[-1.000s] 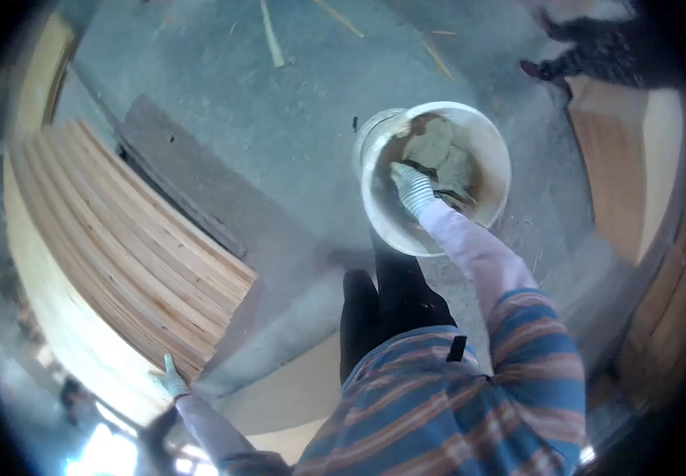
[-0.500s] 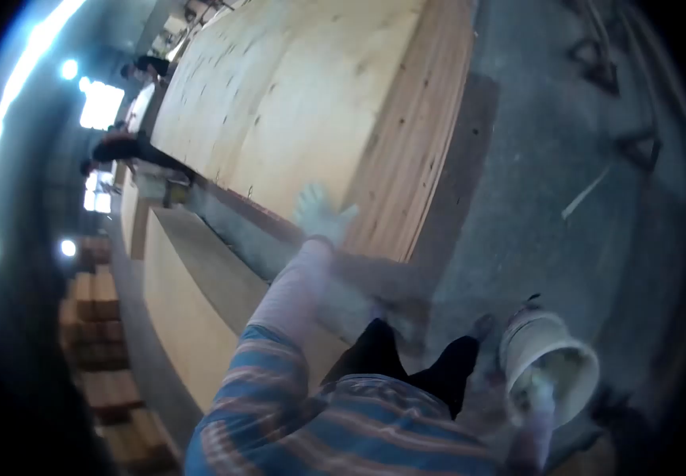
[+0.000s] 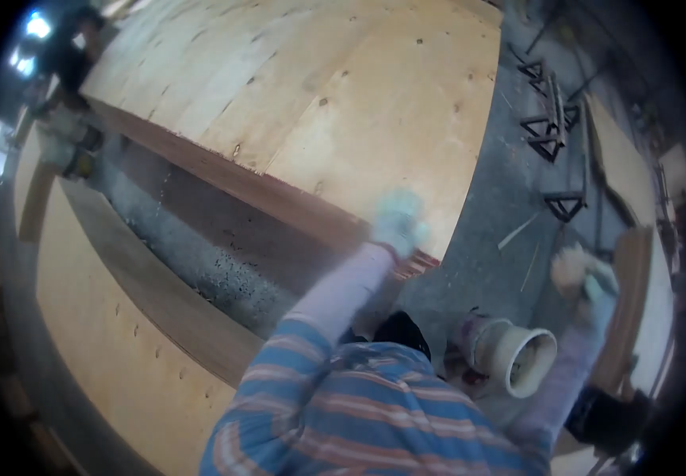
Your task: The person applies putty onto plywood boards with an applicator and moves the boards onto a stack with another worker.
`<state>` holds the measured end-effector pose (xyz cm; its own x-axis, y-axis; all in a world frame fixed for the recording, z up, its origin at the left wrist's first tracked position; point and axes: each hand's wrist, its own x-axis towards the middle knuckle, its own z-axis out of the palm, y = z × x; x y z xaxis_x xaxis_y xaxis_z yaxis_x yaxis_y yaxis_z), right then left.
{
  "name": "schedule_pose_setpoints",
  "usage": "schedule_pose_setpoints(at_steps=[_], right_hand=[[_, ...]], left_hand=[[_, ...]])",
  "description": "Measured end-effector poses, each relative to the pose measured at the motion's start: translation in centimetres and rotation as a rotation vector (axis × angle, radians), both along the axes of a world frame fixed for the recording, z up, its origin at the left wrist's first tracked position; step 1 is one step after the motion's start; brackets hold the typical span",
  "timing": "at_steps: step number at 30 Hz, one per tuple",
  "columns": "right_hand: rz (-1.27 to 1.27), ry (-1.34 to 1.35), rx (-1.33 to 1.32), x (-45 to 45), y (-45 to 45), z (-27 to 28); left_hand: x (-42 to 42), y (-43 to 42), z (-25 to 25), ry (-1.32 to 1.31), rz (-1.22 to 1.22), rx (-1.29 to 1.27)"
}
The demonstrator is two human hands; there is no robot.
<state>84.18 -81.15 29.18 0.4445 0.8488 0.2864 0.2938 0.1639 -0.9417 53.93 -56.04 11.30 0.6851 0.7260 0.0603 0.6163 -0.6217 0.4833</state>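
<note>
My left hand (image 3: 398, 218), in a pale glove, lies flat on the near corner of a tall stack of plywood sheets (image 3: 375, 119). Its fingers are a little blurred. Off to the right, my right hand (image 3: 595, 287) is raised beside the stack, closed on a pale beige lump (image 3: 570, 268) whose exact kind blur hides. Below that hand a white bucket (image 3: 551, 349) stands on the floor, its mouth tipped toward me in view. What lies inside the bucket is unclear.
A lower plywood stack (image 3: 121, 317) runs along the left, across a narrow aisle. Black metal triangular frames (image 3: 567, 206) sit on the floor at right, with more boards (image 3: 632, 309) behind my right hand. Another person (image 3: 73, 55) is at the far left.
My right hand has come up out of the bucket with the beige lump in it. My view has turned, and my left hand still touches the plywood near the corner.
</note>
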Motion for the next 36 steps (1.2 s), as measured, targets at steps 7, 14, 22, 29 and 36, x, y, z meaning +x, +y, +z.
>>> schedule_pose_setpoints(at_steps=[7,14,22,29,36], right_hand=[[0.119,0.412,-0.126,-24.4,22.6,-2.1],[0.321,-0.108,-0.533,-27.8,40.9,-20.8],[0.384,-0.466,-0.318,-36.1,33.0,-17.5],[-0.158,-0.065,-0.508,-43.9,29.7,-15.7],[-0.019,0.629,0.043,-33.7,54.6,-9.7]], left_hand=[[-22.4,22.0,-7.8,0.155,0.436,0.518],[-24.8,23.3,-7.5,0.247,0.468,0.303],[-25.0,23.5,-6.1,0.201,0.418,0.240],[-32.9,37.0,-4.0,0.183,-0.009,0.192],[-41.6,52.6,-6.9,0.335,0.591,0.357]])
